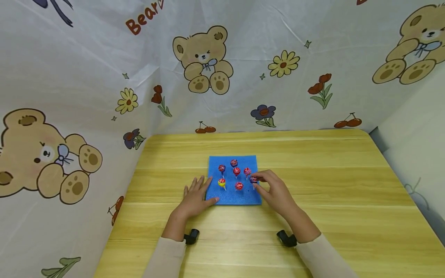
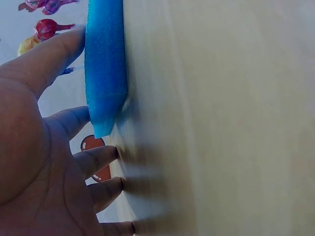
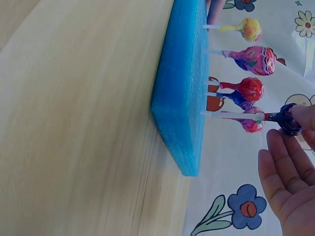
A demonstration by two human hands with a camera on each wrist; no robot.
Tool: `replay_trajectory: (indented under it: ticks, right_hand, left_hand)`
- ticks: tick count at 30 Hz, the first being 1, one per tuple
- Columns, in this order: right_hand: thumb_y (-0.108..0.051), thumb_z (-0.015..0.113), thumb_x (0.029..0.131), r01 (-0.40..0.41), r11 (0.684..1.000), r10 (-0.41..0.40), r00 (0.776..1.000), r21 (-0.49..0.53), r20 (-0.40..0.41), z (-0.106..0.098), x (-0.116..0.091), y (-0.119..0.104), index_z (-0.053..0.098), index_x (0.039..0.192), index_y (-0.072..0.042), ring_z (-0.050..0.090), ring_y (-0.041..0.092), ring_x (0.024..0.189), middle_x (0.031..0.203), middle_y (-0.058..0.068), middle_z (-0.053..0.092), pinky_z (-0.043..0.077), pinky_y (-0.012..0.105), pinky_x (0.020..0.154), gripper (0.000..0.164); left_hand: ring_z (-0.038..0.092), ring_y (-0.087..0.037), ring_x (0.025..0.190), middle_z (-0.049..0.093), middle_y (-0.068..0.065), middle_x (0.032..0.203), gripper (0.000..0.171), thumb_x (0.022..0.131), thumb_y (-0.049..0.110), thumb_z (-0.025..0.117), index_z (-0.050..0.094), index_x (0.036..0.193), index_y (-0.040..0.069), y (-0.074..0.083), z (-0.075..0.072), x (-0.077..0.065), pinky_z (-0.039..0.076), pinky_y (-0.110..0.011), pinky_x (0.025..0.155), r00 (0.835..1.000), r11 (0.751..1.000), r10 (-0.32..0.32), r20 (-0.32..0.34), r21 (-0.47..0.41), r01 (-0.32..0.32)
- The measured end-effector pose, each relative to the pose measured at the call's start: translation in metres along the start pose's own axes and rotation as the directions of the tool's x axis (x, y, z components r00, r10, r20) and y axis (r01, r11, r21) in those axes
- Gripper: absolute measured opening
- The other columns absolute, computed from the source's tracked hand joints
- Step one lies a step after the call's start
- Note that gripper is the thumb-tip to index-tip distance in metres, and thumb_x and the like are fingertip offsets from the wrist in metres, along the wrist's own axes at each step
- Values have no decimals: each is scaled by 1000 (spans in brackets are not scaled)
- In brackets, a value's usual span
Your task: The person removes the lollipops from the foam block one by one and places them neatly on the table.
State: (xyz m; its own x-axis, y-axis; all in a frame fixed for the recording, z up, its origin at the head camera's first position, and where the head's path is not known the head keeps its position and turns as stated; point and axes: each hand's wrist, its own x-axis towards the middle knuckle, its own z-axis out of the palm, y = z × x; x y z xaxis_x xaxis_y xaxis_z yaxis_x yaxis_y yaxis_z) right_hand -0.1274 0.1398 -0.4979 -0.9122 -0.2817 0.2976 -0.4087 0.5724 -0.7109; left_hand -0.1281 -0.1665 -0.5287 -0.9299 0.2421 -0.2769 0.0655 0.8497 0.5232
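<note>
A blue foam block [image 1: 232, 198] lies on the table, with several wrapped lollipops standing in it on white sticks. My right hand [image 1: 279, 196] pinches the dark-wrapped head of one lollipop [image 3: 289, 119] near the block's right edge. Its stick reaches the foam's top face in the right wrist view; how deep it goes is hidden. My left hand [image 1: 194, 200] lies with fingers spread at the block's left side, thumb and index finger touching the foam. In the left wrist view the other fingertips [image 2: 114, 189] meet the table. A yellow-and-red lollipop [image 1: 221, 182] stands nearest that hand.
Around the block spreads a wood-grain table [image 1: 330, 185]. A white cloth [image 1: 243, 112] printed with bears and flowers hangs behind and to the left. Each wrist bears a black camera mount, such as the right one [image 1: 287, 238].
</note>
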Motion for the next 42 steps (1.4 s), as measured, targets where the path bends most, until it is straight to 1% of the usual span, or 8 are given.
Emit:
replay_trajectory:
  ticks: [8,13,17,22,25,29,36,42]
  right_hand:
    - [-8,72,94,-12,1000,12,1000,1,-23,-6,0,9,67,124,-9,68,22,107,117,5,66,58,42,93,31]
    - [-6,72,93,-7,1000,7,999,-8,-45,-10,0,16,66,124,-7,69,21,104,116,6,65,59,40,91,32]
    - [-7,72,93,-24,1000,23,998,-17,-50,-13,1,22,66,124,-7,69,23,102,115,7,66,59,43,90,32]
    - [-11,70,96,-91,996,91,996,-3,-22,-15,3,28,65,127,-6,69,26,102,116,9,67,58,48,91,32]
    - [-14,69,97,-131,991,131,991,4,5,-15,4,32,64,128,-5,69,28,104,117,10,67,58,49,94,33]
    - [-16,68,98,-160,987,160,986,-4,36,-13,6,40,64,128,-4,68,28,105,118,11,67,58,48,94,33]
    - [-16,67,98,-183,980,188,979,-73,76,-10,8,50,66,125,0,68,29,101,113,15,70,58,49,91,32]
    - [-24,64,100,-236,961,256,956,-143,143,-7,12,54,67,125,-1,68,29,103,113,13,72,57,50,93,34]
  left_hand:
    - [1,-39,159,13,-12,171,84,94,58,62,23,163,27,-2,0,1,-1,-73,121,1000,1000,-1,1,0,1]
    - [-1,-38,159,12,-11,172,85,94,59,62,22,163,28,-3,-1,1,-2,-71,121,1000,1000,-5,7,-3,5]
    - [-2,-38,159,12,-10,172,85,94,59,61,22,163,28,-4,-1,2,-3,-71,121,1000,1000,-5,6,-3,5]
    - [-1,-38,159,12,-10,172,85,94,60,61,22,163,29,-5,0,2,-3,-71,121,1000,1000,-2,5,-3,2]
    - [-1,-38,159,12,-10,172,85,94,60,61,22,163,29,-5,1,2,-3,-71,121,1000,1000,-4,5,-3,4]
    - [-1,-38,159,12,-10,172,85,94,60,61,22,163,29,-5,0,2,-3,-71,121,1000,1000,-6,4,-1,6]
    - [-1,-38,159,12,-11,172,85,94,60,61,22,163,28,-3,-1,2,-3,-71,121,1000,1000,-1,6,-7,1]
    - [-2,-38,159,13,-11,172,85,94,60,61,22,163,28,-3,0,1,-4,-71,121,1000,1000,-3,11,-12,4]
